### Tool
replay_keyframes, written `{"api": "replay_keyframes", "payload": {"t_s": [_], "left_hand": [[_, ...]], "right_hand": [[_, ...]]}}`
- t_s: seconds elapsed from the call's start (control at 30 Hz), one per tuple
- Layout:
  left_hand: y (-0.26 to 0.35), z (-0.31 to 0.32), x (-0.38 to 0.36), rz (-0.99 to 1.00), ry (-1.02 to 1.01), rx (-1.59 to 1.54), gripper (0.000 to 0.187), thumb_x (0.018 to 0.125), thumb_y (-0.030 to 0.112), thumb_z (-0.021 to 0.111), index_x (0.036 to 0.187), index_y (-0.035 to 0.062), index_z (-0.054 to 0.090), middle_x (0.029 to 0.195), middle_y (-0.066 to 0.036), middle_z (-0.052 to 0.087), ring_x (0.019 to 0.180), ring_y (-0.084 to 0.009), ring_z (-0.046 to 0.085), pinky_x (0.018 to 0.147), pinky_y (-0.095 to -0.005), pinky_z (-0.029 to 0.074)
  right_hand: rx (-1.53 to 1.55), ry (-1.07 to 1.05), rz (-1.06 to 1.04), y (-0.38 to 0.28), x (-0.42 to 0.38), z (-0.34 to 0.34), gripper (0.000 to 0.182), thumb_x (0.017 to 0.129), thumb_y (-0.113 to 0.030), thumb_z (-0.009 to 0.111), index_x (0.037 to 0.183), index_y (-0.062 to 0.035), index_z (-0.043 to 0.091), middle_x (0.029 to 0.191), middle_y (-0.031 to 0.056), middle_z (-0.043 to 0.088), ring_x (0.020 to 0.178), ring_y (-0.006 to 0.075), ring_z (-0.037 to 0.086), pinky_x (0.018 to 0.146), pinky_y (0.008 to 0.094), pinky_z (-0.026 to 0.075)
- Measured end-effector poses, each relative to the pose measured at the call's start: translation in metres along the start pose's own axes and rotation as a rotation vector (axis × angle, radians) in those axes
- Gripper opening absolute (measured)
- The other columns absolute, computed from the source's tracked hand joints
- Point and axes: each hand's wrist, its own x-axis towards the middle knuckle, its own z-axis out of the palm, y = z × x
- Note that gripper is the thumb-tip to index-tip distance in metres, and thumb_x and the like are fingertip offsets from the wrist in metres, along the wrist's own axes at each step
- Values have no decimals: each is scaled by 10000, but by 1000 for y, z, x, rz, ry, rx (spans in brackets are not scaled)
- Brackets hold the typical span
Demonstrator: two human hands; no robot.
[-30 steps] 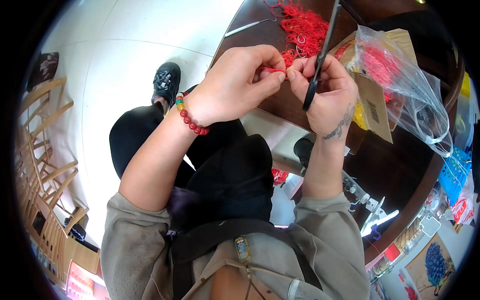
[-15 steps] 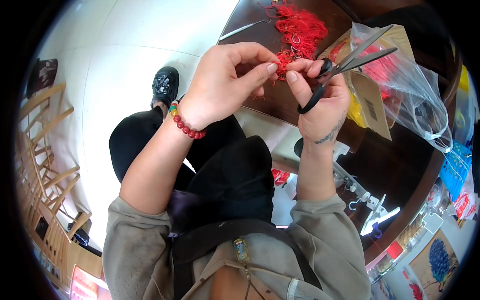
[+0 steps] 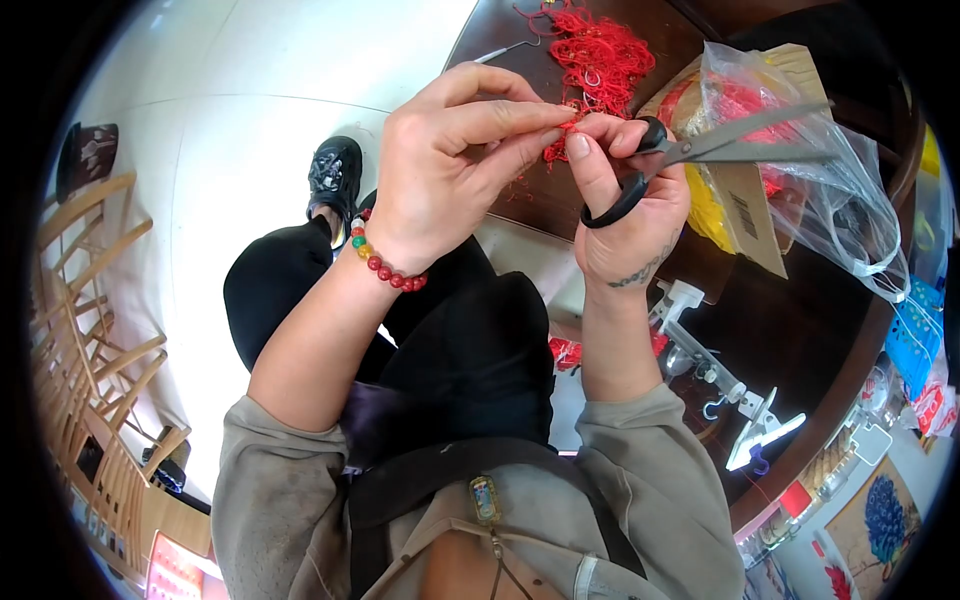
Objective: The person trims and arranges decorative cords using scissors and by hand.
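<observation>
My left hand [image 3: 455,165], with a beaded bracelet at the wrist, is closed, its thumb and fingertips pinching a small piece of red cord [image 3: 567,127]. Close against it, my right hand [image 3: 640,220] holds black-handled scissors [image 3: 700,148] by the finger loops, their blades pointing right and slightly apart. The right thumb and index finger also meet at the red cord; its exact shape is hidden by the fingertips. Just beyond both hands, a tangled heap of red cords [image 3: 605,65] lies on the dark table [image 3: 525,75].
A hooked tool [image 3: 505,50] lies left of the heap. A cardboard box [image 3: 745,215] and a clear plastic bag [image 3: 850,215] with red material stand at the right. A white clamp-like fixture [image 3: 715,375] is nearer me. Wooden chairs [image 3: 100,370] are at far left.
The scissors have swung clockwise, so the blades now point right instead of up-right. My left fingers have straightened and reached slightly right, while my right hand has shifted a little left.
</observation>
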Motion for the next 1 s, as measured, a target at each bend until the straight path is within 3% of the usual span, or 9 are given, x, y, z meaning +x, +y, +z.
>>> {"api": "replay_keyframes", "payload": {"t_s": [0.2,0.3,0.4,0.6,0.8,1.0], "left_hand": [[3,1,1,-100,-43,-187,248,798,-53,652,1042,-9,667,1041,-90,598,889,-130,610,741,-216,487],[0,4,2,-10,-25,-210,267,788,-56,660,1052,-18,646,1082,-97,590,928,-142,608,771,-231,490],[-4,0,3,163,-2,-31,208,771,-58,671,976,-25,662,1082,-112,598,960,-171,609,803,-254,491],[1,3,1,180,64,77,145,729,-53,698,872,-42,678,949,-131,645,877,-233,640,781,-312,510],[-4,4,6,356,60,92,157,712,-48,713,865,-40,681,809,-133,662,807,-266,655,748,-333,519],[-1,3,5,347,52,132,146,715,-36,717,856,-37,681,793,-139,660,786,-277,657,751,-343,521]], "right_hand": [[25,-11,-10,-2,3,-1,229,771,110,630,872,-31,480,876,101,602,824,130,555,770,251,456],[4,-22,-49,-2,5,-3,228,765,113,628,868,-28,481,859,101,598,817,132,555,773,257,456],[-36,-48,-109,0,7,-6,231,756,118,630,864,-26,486,850,102,603,803,135,564,764,257,461],[-121,-55,-139,2,7,-7,230,743,125,630,849,-24,491,852,107,614,792,137,579,738,256,474],[-97,-64,-130,3,7,-6,223,747,121,629,843,-23,488,858,110,618,800,132,580,757,254,475],[-234,-43,-95,0,3,-6,241,743,94,669,886,-22,514,893,78,630,819,112,593,752,237,486]]}}
